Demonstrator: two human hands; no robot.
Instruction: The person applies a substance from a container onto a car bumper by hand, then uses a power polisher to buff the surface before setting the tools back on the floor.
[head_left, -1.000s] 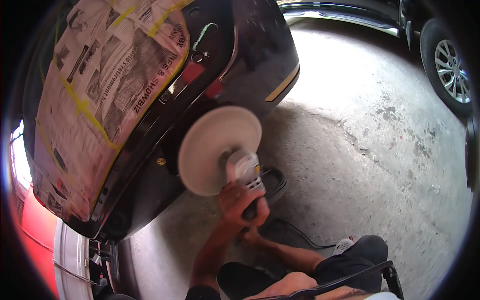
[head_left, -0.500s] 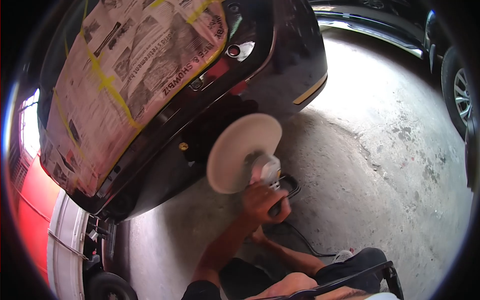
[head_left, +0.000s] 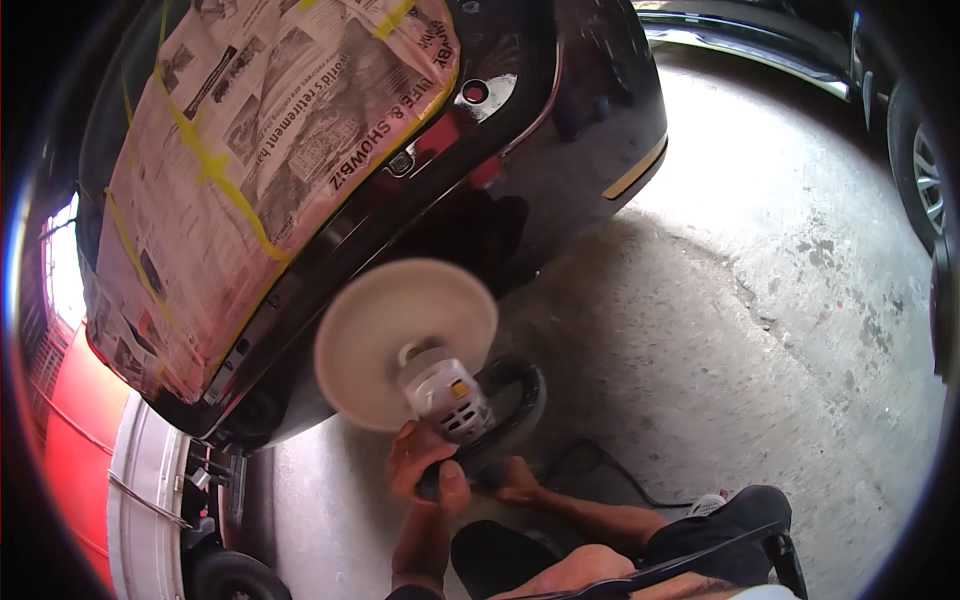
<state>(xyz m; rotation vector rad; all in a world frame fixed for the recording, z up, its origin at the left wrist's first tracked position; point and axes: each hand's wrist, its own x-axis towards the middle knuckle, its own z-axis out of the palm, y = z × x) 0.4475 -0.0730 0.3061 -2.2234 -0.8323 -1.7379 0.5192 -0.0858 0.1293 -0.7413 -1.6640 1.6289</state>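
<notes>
A car polisher (head_left: 442, 392) with a grey-and-white head and a black body is in front of me. Its wide, pale round pad (head_left: 350, 345) overlaps the lower edge of the dark car bumper (head_left: 440, 220) in this view. My left hand (head_left: 428, 470) is closed around the polisher just behind its head. Lower and to the right, my right hand (head_left: 515, 484) is wrapped around the rear of the polisher, its fingers partly hidden. A black loop handle (head_left: 530, 400) curves out on the right side of the tool.
Newspaper (head_left: 270, 130) held by yellow tape masks the car's upper part. A black cord (head_left: 630, 490) trails over the concrete floor (head_left: 780, 230). Another car's wheel (head_left: 920, 175) stands at right; a tyre (head_left: 238, 578) and red panel (head_left: 75, 440) lie left.
Both hands have shifted the polisher left and down, my left hand most clearly. The pad has turned more face-on to the camera, and the loop handle shows more. The view has shifted slightly.
</notes>
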